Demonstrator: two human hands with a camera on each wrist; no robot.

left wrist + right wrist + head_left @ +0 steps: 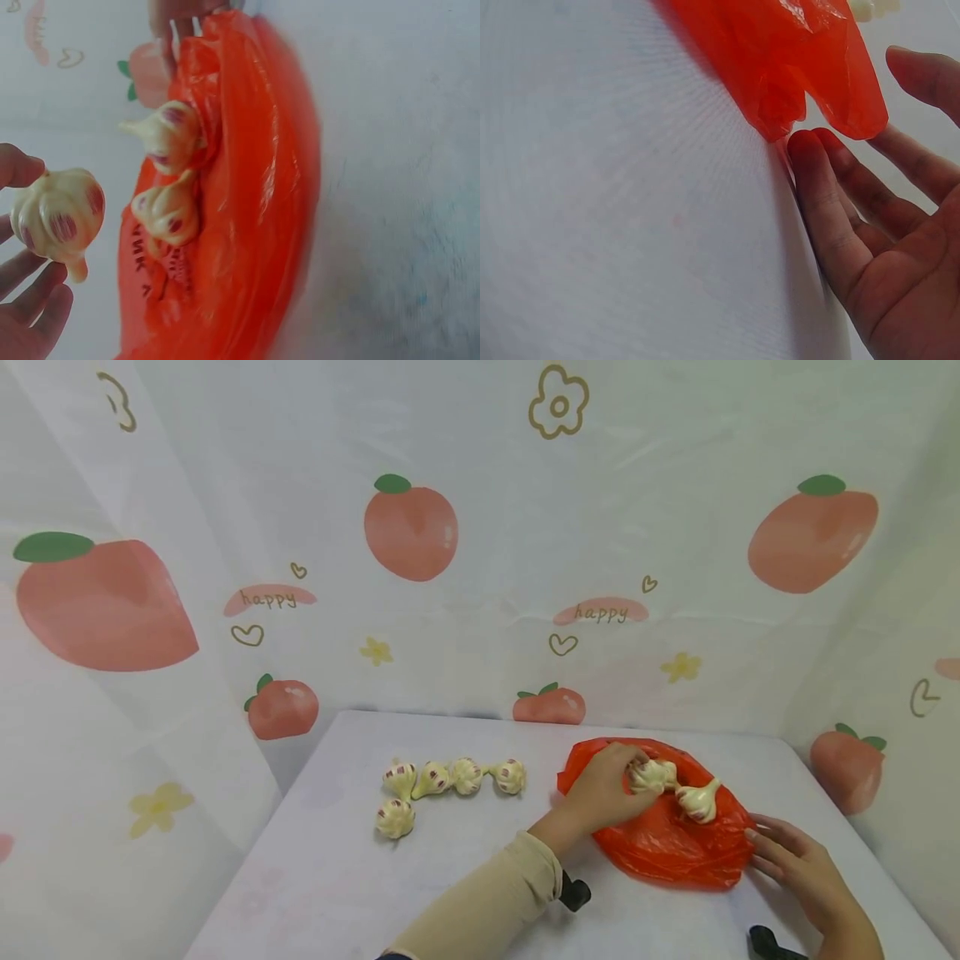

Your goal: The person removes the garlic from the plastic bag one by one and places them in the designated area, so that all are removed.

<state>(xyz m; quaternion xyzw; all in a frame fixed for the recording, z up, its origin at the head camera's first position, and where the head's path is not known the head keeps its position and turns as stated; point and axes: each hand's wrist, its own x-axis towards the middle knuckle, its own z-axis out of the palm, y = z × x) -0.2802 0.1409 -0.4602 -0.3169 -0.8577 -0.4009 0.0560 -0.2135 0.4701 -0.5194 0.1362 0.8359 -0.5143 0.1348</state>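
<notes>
My left hand (628, 777) pinches a white garlic bulb (647, 774) with purple streaks just above an orange plastic bag (667, 852) that lies flat on the table. In the left wrist view, the thumb and fingers of that hand (30, 225) curl round the bulb (61, 212). Two more bulbs (169, 135) (169, 214) lie on the bag (262, 187). One of these shows in the head view (699, 800). My right hand (765, 847) rests open on the table, with straight fingers (817, 180) touching the bag's near edge (832, 97).
Several garlic bulbs (450, 778) sit in a row on the white table (337, 877) left of the bag, with one more (395, 818) in front. Cloth printed with peaches hangs behind and at both sides. Black wrist straps (573, 893) show near both arms.
</notes>
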